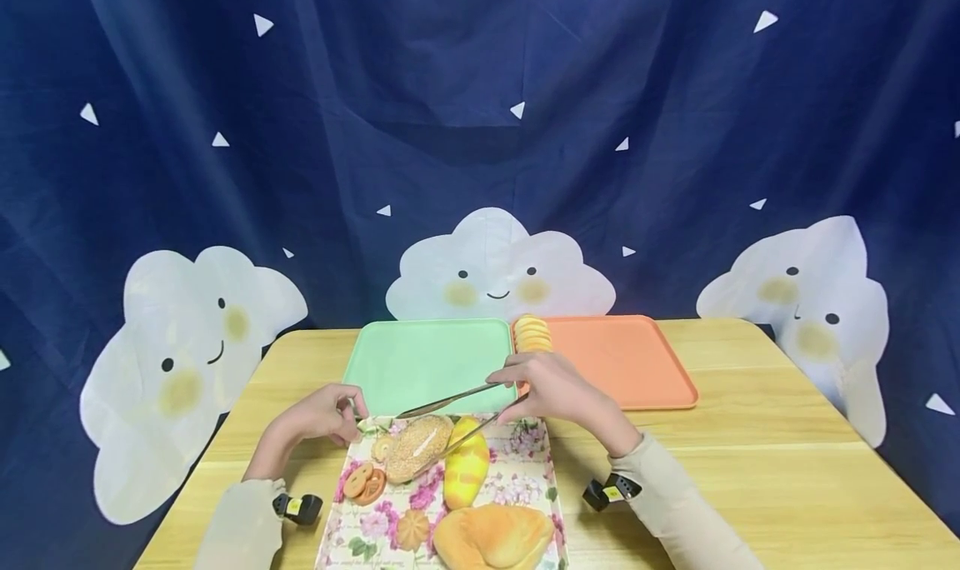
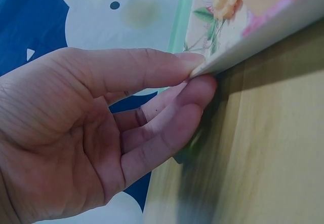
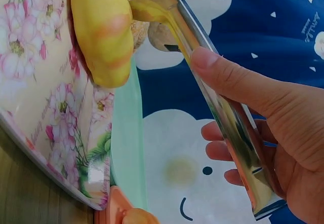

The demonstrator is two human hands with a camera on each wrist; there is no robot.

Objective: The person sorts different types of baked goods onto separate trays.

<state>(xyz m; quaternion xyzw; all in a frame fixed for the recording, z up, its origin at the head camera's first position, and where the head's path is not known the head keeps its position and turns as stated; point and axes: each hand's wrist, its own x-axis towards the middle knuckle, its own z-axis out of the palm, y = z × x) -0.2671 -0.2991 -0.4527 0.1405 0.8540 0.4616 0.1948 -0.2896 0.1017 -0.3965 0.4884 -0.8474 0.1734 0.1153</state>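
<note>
1. On the floral tray (image 1: 525, 462) at the near edge of the counter (image 1: 750, 462), the sesame loaf (image 1: 417, 447) lay at the tray's far left, just beside the striped yellow roll (image 1: 467, 473), with the tips of my metal tongs (image 1: 450, 402) down around it.
2. My right hand (image 1: 543, 389) was clenched round the tongs near their hinge end, thumb (image 3: 228, 77) pressed flat on the upper blade; the blades were not fully closed, one passing above the loaf and one along its side by the roll.
3. My left hand (image 1: 326, 416) pinched the far left corner of the tray, thumb (image 2: 147, 67) on top and fingers (image 2: 172, 127) beneath, steadying it.
4. I judged the loaf light and soft, likely to dent under a hard squeeze; the polished blades looked slippery, and the seeded crust seemed to offer some bite.
5. The best hold seemed to be across its middle, at the widest part, with gentle pressure.
6. The cookies (image 1: 365, 481) sat close on the left, so there was little room to swing.
7. Beyond lay the green tray (image 1: 420, 362) and the orange tray (image 1: 630, 362).
</note>
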